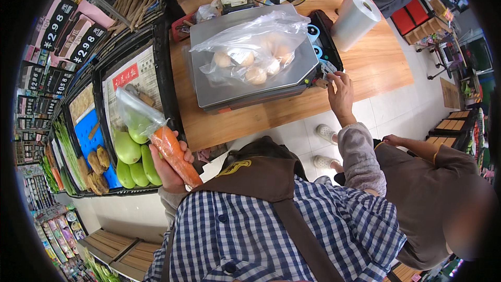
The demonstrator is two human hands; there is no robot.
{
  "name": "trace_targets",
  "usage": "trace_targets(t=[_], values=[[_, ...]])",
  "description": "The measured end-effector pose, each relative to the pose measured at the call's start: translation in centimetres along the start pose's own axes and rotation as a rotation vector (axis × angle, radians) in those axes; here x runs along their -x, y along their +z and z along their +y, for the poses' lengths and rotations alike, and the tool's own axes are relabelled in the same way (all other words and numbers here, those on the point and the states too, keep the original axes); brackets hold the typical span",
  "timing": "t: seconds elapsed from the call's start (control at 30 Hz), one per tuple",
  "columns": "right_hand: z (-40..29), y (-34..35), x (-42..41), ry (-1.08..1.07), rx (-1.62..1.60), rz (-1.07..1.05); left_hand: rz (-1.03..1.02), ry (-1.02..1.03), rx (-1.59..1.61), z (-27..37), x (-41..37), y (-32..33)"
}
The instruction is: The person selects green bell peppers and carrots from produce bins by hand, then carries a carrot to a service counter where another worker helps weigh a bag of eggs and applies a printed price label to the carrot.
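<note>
In my left hand [171,164] is a carrot [176,154] wrapped in a clear plastic bag, the bag's loose end standing up past a tied neck. My right hand [342,96] reaches to the near end of a black bag-neck tape sealer [332,47] with blue tape rolls. Its fingertips are at the sealer's metal end; whether they pinch anything is not clear. Between the hands, on the grey metal plate of a weighing scale [211,94], lies a clear plastic bag [250,53] of round, light-brown produce. A white label shows on that bag.
The scale stands on a wooden counter [375,68], beside rolls of clear bags [355,23]. Light-green gourds [127,149] fill part of a black crate at left, near price signs [58,23]. A person in a brown shirt [419,176] stands close at my right.
</note>
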State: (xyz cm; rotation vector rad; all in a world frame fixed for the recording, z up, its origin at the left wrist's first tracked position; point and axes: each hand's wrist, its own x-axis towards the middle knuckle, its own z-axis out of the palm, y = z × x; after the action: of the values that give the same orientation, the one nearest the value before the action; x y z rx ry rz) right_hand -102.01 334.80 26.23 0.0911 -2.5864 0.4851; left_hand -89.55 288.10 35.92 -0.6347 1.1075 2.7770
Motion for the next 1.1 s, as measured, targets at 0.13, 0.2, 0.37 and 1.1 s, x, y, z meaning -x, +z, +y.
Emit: trace_targets(t=[0.13, 0.2, 0.37, 1.1], values=[[0.7, 1.5, 2.0, 0.432, -0.316, 0.147, 0.013, 0.004, -0.001, 0.1, 0.2, 0.6], [1.3, 2.3, 3.3, 0.439, -0.342, 0.104, 0.016, 0.0, -0.005, 0.1, 0.2, 0.6], [1.1, 4.1, 3.6, 0.444, -0.474, 0.116, 0.007, 0.015, -0.009, 0.0, 0.4, 0.5], [3.4, 1.0, 0.3, 0.274, -0.184, -0.113, 0.025, 0.011, 0.003, -1.3, -0.1, 1.1]])
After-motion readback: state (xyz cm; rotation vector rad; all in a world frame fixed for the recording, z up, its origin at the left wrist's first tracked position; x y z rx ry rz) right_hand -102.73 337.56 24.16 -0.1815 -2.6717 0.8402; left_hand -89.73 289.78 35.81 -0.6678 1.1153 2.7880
